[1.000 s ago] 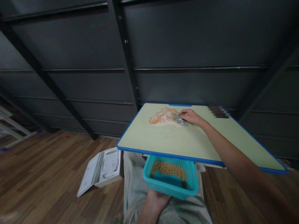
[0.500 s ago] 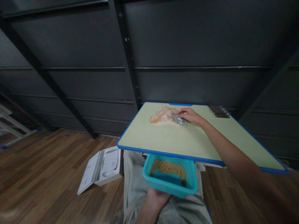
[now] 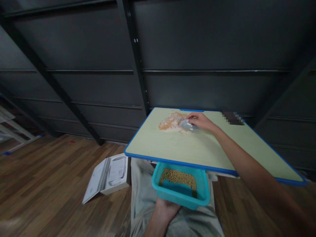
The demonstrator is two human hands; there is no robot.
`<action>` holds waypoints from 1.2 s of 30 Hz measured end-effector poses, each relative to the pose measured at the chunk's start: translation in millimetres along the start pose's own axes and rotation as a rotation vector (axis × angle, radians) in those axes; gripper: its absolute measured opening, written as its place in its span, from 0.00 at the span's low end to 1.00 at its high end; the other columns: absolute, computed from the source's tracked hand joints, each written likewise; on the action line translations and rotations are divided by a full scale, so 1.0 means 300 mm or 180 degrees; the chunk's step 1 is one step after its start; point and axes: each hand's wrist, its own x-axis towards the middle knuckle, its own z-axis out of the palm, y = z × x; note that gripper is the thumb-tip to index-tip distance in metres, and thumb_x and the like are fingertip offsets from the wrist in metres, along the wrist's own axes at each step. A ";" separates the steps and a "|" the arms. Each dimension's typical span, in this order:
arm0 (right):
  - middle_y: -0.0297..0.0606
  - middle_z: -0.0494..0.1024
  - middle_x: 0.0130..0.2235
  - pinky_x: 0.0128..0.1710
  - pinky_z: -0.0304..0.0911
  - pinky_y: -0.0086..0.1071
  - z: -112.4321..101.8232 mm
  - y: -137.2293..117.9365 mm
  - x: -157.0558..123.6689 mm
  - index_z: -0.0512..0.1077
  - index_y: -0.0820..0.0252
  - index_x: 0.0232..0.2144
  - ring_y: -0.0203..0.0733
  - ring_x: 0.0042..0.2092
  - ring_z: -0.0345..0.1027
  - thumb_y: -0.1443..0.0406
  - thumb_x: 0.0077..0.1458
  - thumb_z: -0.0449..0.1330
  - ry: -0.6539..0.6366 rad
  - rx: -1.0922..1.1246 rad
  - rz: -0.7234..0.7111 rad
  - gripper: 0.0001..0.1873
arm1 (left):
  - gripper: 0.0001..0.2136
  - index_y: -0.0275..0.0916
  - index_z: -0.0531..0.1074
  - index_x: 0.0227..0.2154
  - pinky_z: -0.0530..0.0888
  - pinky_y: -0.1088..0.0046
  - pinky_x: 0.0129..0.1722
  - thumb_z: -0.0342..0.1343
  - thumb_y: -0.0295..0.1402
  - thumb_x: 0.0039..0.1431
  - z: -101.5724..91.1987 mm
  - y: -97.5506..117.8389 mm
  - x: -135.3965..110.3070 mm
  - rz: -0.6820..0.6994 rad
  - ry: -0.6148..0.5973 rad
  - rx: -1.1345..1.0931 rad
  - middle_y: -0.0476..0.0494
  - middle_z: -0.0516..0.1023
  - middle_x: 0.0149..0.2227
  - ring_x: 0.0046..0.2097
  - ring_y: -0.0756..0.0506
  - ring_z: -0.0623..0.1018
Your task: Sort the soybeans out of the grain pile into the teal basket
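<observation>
My right hand (image 3: 201, 120) reaches across the pale green table (image 3: 192, 148) and is closed on a small shiny grey scoop (image 3: 188, 125). The scoop's edge touches a heap of yellow beans mixed with white grains (image 3: 171, 122) at the table's far side. Below the table's blue front edge, my left hand (image 3: 165, 209) holds up a teal plastic tub (image 3: 181, 196) from underneath. A layer of yellow beans (image 3: 178, 176) lies in the tub's far half. My fingers under the tub are hidden.
An open white box (image 3: 108, 176) lies on the wooden floor (image 3: 49, 174) to the left of my lap. A dark panelled wall (image 3: 172, 49) with a slanted beam rises behind the table. A small dark object (image 3: 232, 117) sits at the table's far right.
My right hand has nudged the scoop slightly left, further into the heap. The tub and left hand have hardly moved.
</observation>
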 end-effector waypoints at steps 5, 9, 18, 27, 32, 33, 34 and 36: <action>0.41 0.80 0.38 0.40 0.66 0.36 0.003 0.020 0.004 0.78 0.62 0.37 0.42 0.37 0.72 0.68 0.50 0.56 0.0255 -0.0295 -0.0188 0.13 | 0.17 0.42 0.76 0.46 0.61 0.53 0.61 0.45 0.37 0.63 0.016 0.002 -0.001 0.0008 0.0085 0.0052 0.44 0.83 0.41 0.55 0.38 0.73; 0.42 0.80 0.38 0.42 0.65 0.37 0.007 0.006 0.002 0.78 0.63 0.36 0.42 0.38 0.72 0.69 0.50 0.56 0.0256 -0.0289 -0.0328 0.12 | 0.18 0.41 0.75 0.49 0.62 0.53 0.60 0.44 0.37 0.63 0.022 0.004 0.002 -0.0023 0.0033 0.0007 0.43 0.83 0.43 0.55 0.38 0.74; 0.42 0.79 0.38 0.38 0.64 0.34 0.032 -0.037 -0.010 0.77 0.62 0.36 0.41 0.37 0.70 0.69 0.52 0.58 -0.0063 -0.0129 -0.0365 0.10 | 0.19 0.43 0.69 0.55 0.63 0.52 0.59 0.48 0.38 0.62 -0.011 -0.001 -0.001 -0.0019 0.0044 -0.0204 0.41 0.82 0.46 0.51 0.38 0.76; 0.40 0.79 0.38 0.39 0.65 0.34 0.060 -0.096 -0.024 0.77 0.60 0.36 0.40 0.37 0.70 0.71 0.53 0.58 -0.0194 -0.0289 -0.0553 0.10 | 0.19 0.43 0.70 0.54 0.64 0.51 0.57 0.44 0.37 0.64 -0.051 -0.011 0.018 0.0059 0.0131 -0.0374 0.40 0.82 0.44 0.52 0.38 0.76; 0.39 0.79 0.39 0.40 0.64 0.34 0.069 -0.134 -0.034 0.77 0.59 0.39 0.40 0.38 0.70 0.73 0.53 0.56 -0.0276 -0.0522 -0.0864 0.14 | 0.18 0.41 0.72 0.52 0.65 0.52 0.56 0.43 0.36 0.65 -0.050 -0.012 0.015 0.0064 0.0063 -0.0329 0.40 0.84 0.39 0.48 0.39 0.78; 0.39 0.79 0.39 0.40 0.64 0.34 0.072 -0.141 -0.036 0.77 0.58 0.39 0.40 0.39 0.70 0.73 0.53 0.56 -0.0263 -0.0555 -0.0911 0.14 | 0.18 0.41 0.72 0.52 0.65 0.52 0.56 0.43 0.36 0.65 -0.045 -0.011 0.012 0.0066 0.0061 -0.0319 0.40 0.84 0.38 0.47 0.39 0.78; 0.39 0.79 0.39 0.40 0.64 0.34 0.074 -0.147 -0.037 0.77 0.58 0.40 0.40 0.39 0.70 0.73 0.53 0.56 -0.0250 -0.0581 -0.0949 0.14 | 0.18 0.41 0.72 0.52 0.65 0.52 0.56 0.43 0.36 0.65 -0.039 -0.010 0.010 0.0062 0.0064 -0.0314 0.40 0.84 0.38 0.47 0.39 0.78; 0.39 0.79 0.39 0.40 0.64 0.34 0.081 -0.160 -0.040 0.77 0.58 0.40 0.41 0.38 0.70 0.73 0.54 0.56 -0.0247 -0.0618 -0.1008 0.14 | 0.18 0.42 0.72 0.52 0.65 0.52 0.56 0.43 0.36 0.65 -0.027 -0.008 0.007 0.0038 0.0077 -0.0312 0.41 0.84 0.37 0.47 0.39 0.78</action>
